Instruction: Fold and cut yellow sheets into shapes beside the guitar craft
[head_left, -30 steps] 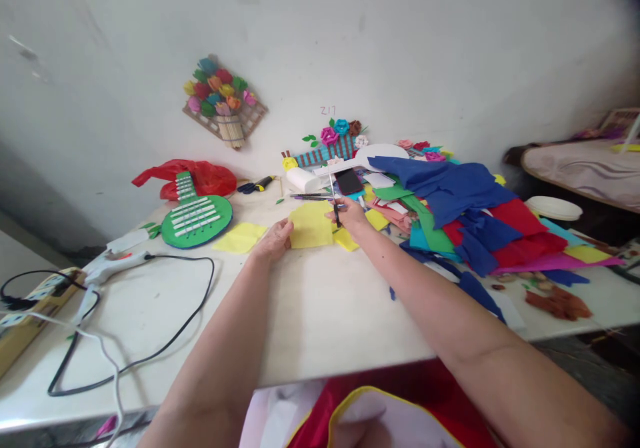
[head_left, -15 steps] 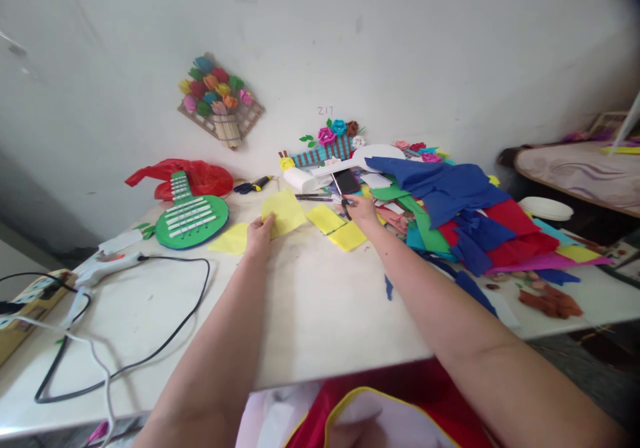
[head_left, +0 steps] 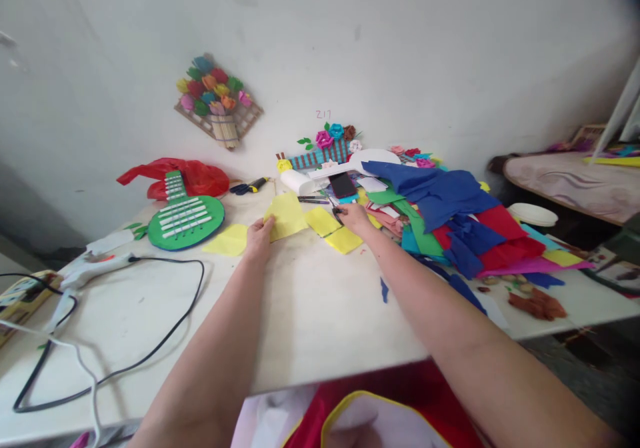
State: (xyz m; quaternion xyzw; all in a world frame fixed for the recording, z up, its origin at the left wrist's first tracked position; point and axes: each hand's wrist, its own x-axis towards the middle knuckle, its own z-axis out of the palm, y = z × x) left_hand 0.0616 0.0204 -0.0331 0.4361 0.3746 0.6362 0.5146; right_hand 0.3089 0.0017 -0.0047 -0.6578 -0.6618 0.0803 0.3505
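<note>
1. The left hand (head_left: 259,236) has its grip closed on the near left part of a yellow sheet (head_left: 286,217), the thumb on top. The rest of the sheet spreads away to the right, above the back half of the bench (head_left: 310,315); whether its far edge touches the surface, I cannot tell.
2. The right hand (head_left: 356,217) has its grip closed around the handles of dark scissors (head_left: 337,215), which point away from the person. How wide the blades stand is too small to make out.
3. Between the sheet and the right hand lie two small yellow pieces, one farther back (head_left: 321,221) and one nearer (head_left: 344,240). Another yellow piece (head_left: 227,241) lies flat to the left of the left hand.
4. The sheet looks very light, thin and soft, like crepe paper or thin felt. It probably bends under its own weight and creases or tears if pulled hard. A light pinch near an edge, with the thumb on top, suits it; a second hold at the opposite edge would keep it flat.
5. The scissors look stiff and likely weigh more than the sheet. The handle loops are the place to take hold, with fingers clear of the blades.
6. A phone (head_left: 343,185) lies behind the scissors, and loose blue material (head_left: 435,188) tops the pile on the right.
</note>
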